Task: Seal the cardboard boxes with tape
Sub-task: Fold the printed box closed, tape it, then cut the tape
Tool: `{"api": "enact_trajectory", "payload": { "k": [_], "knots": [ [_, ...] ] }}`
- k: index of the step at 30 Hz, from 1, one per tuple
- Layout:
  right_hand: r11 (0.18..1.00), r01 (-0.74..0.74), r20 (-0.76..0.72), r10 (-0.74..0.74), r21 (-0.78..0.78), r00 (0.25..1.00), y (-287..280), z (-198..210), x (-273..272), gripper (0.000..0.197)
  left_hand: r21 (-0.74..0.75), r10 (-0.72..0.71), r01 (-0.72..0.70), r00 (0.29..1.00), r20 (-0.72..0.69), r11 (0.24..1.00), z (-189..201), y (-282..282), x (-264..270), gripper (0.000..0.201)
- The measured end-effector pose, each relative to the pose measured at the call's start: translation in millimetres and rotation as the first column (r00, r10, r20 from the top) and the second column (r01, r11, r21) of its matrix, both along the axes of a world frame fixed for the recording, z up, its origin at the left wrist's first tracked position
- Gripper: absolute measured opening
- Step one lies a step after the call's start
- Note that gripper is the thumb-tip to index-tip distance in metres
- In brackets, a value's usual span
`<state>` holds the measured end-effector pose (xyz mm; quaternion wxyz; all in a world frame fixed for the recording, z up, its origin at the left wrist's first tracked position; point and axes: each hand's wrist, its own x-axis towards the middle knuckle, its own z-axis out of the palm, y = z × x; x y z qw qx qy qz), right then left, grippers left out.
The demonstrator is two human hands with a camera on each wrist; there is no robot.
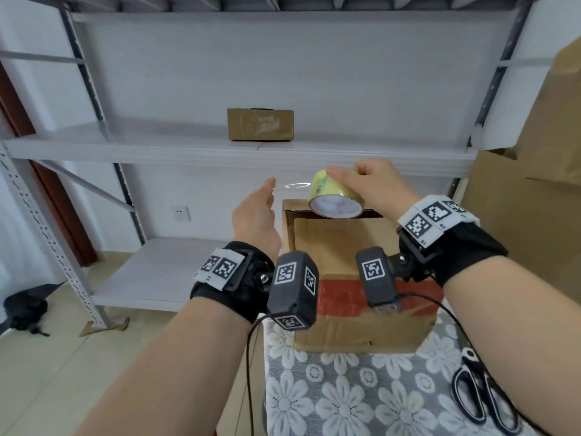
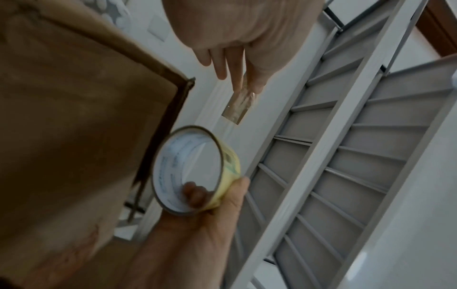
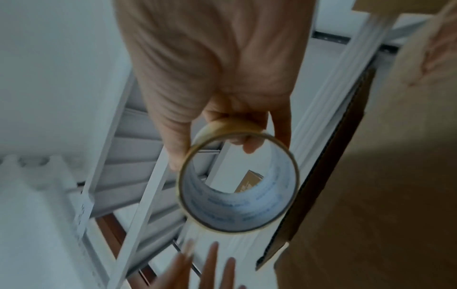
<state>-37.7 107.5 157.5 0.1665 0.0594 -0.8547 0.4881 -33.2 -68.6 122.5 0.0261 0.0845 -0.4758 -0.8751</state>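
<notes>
Behind the fingers of our left hand (image 1: 256, 215) and right hand (image 1: 374, 187) we wear black wrist straps with white square-coded tags, each carrying a dark grey camera block with coded markers and a thin black cable, forearms bare.

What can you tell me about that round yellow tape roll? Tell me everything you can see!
The tape roll is a wide ring with a yellowish outside, a barcode on its side, and a white printed lining inside its hollow middle. The right hand grips it in the air, above the far edge of the big cardboard box. A clear, shiny strip of tape stretches sideways from it to the left hand, which pinches its end.
</notes>
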Motion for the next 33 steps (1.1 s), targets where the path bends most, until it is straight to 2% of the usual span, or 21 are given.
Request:
{"api": "enact_trajectory", "payload": {
  "k": [3, 5, 7, 9, 11, 12, 14, 16, 18, 20, 24, 26, 29, 31, 33],
  "knots": [
    [0.991, 0.028, 0.08, -0.018, -0.127, 0.997, 2.3, -7.8, -11.4, 0.042, -0.031, -0.025, 0.025, 1.0, -0.011, 0.999, -9.5, 2.4, -5.3, 0.014],
    [0.979, 0.048, 0.146, -0.019, -0.199, 0.989, 5.6, -15.0, -16.4, 0.038, -0.047, -0.048, 0.046, 0.998, -0.037, 0.998, -15.2, 6.0, -5.6, 0.021],
    [0.979, 0.062, 0.18, -0.027, -0.194, 0.983, 8.5, -20.0, -18.2, 0.041, -0.019, -0.038, 0.037, 0.998, -0.041, 0.999, -18.9, 10.3, -2.0, 0.03],
    [0.984, 0.04, 0.217, -0.001, -0.175, 0.976, 10.4, -24.3, -17.7, 0.053, -0.004, -0.033, 0.033, 0.998, -0.045, 0.999, -23.1, 14.4, 3.3, 0.037],
    [0.988, 0.018, 0.261, 0.024, -0.156, 0.965, 13.0, -29.9, -15.9, 0.077, 0.018, -0.039, 0.041, 0.997, -0.07, 0.999, -27.5, 17.4, 7.6, 0.048],
    [0.989, -0.003, 0.272, 0.044, -0.146, 0.961, 15.1, -33.2, -15.1, 0.083, 0.022, -0.042, 0.044, 0.995, -0.086, 0.999, -29.7, 19.0, 9.1, 0.054],
    [0.997, -0.039, 0.284, 0.056, -0.064, 0.957, 18.0, -36.6, -10.6, 0.074, -0.01, -0.036, 0.035, 0.993, -0.11, 0.999, -33.5, 21.1, 9.9, 0.063],
    [0.982, -0.117, 0.312, 0.065, 0.148, 0.948, 19.4, -33.6, 0.2, 0.06, -0.041, -0.017, 0.012, 0.992, -0.126, 0.999, -36.2, 22.8, 8.6, 0.066],
    [0.911, -0.173, 0.311, 0.053, 0.374, 0.949, 18.5, -34.2, 7.5, 0.047, -0.052, -0.014, 0.008, 0.993, -0.121, 0.999, -37.5, 23.7, 7.8, 0.064],
    [0.842, -0.21, 0.28, 0.073, 0.497, 0.957, 13.7, -36.8, 11.9, 0.044, -0.053, -0.023, 0.018, 0.994, -0.105, 0.998, -39.1, 24.7, 7.5, 0.063],
    [0.78, -0.264, 0.28, 0.119, 0.567, 0.953, 3.2, -44.6, 16.3, 0.034, -0.101, -0.022, 0.01, 0.994, -0.109, 0.995, -40.5, 26.7, 6.7, 0.064],
    [0.787, -0.27, 0.306, 0.109, 0.554, 0.946, 3.7, -43.2, 19.9, 0.026, -0.137, -0.024, 0.008, 0.993, -0.12, 0.991, -39.8, 27.5, 5.7, 0.069],
    [0.799, -0.278, 0.313, 0.119, 0.534, 0.942, 9.4, -39.6, 22.0, 0.024, -0.172, -0.027, 0.0, 0.987, -0.156, 0.985, -39.4, 28.3, 3.0, 0.073],
    [0.844, -0.208, 0.239, 0.098, 0.495, 0.966, 14.8, -38.6, 19.0, 0.013, -0.209, -0.027, -0.01, 0.984, -0.175, 0.978, -39.6, 29.4, 2.4, 0.073],
    [0.876, -0.103, 0.153, 0.033, 0.472, 0.988, 19.4, -40.2, 14.4, 0.023, -0.23, -0.03, -0.011, 0.985, -0.173, 0.973, -41.2, 30.8, 1.9, 0.072]
  ]
}}
